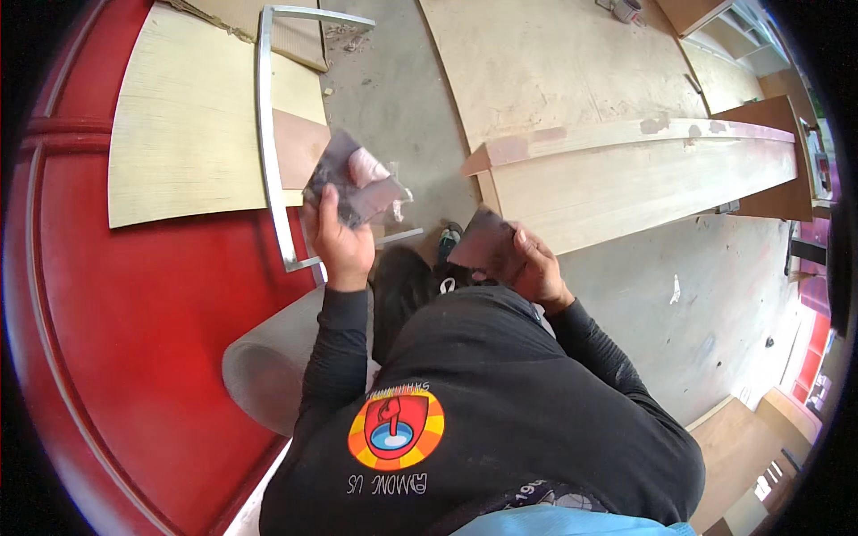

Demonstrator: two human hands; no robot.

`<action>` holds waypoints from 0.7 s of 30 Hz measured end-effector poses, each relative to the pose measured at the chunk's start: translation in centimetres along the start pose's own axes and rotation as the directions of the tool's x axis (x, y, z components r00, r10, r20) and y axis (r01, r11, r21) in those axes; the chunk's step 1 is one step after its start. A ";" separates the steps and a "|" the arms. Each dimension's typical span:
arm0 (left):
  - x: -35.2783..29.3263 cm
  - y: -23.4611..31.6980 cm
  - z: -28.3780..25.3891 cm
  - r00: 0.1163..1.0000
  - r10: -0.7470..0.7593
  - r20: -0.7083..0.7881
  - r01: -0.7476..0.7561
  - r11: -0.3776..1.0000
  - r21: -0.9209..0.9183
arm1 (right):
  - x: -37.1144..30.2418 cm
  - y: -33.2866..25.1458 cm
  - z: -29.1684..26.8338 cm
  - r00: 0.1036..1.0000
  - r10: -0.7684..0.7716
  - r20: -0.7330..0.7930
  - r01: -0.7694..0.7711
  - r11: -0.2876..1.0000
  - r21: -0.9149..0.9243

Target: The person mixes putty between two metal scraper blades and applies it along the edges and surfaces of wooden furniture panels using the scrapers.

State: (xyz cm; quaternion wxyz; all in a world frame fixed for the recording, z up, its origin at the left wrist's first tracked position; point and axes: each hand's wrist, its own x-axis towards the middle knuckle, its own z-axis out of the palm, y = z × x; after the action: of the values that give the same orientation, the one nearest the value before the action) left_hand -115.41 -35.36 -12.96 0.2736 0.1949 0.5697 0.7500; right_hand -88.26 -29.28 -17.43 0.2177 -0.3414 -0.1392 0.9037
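Note:
In my left hand is a thin dark grey sheet, thumb pressed on its near edge. A lump of pale pink filler paste sits on the sheet, and smears hang off its right edge. My right hand grips a thin, flat, dark rectangular spreader, held apart from the sheet. Just beyond the right hand lies a long pale wooden box-like piece. Pinkish filler patches mark its upper edge. The fingers under the left sheet are hidden.
A red panelled surface is at the left, with a cream board and a bent metal bar over it. A grey roll stands beside my left forearm. A plywood sheet carries a small can at the far side.

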 end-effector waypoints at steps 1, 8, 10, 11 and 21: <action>1.6 0.4 0.8 0.996 -0.080 -0.041 0.074 0.988 -0.132 | 0.9 -0.8 1.2 0.996 -0.040 0.084 0.040 0.999 0.008; 11.2 0.1 6.9 0.991 -0.108 0.080 0.119 0.981 -0.155 | 7.1 -5.1 6.9 0.930 -0.356 0.090 0.339 0.926 0.165; 14.5 -1.1 8.6 0.989 -0.139 0.045 0.143 0.984 -0.106 | 10.5 -5.6 8.1 0.909 -0.415 0.041 0.400 0.896 0.194; 16.2 -1.7 9.4 0.989 -0.100 0.108 0.112 0.987 -0.117 | 12.5 -5.9 8.8 0.895 -0.446 -0.010 0.437 0.872 0.223; 41.4 -6.6 20.7 0.988 -0.120 0.097 0.135 0.978 -0.161 | 35.2 -19.1 20.3 0.712 -0.669 -0.216 0.699 0.706 0.115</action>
State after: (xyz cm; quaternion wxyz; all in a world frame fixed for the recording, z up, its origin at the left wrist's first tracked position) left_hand -133.65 7.65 -14.43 0.3609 0.1666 0.5039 0.7668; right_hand -119.98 2.33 -14.56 0.5792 -0.3136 -0.1524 0.7368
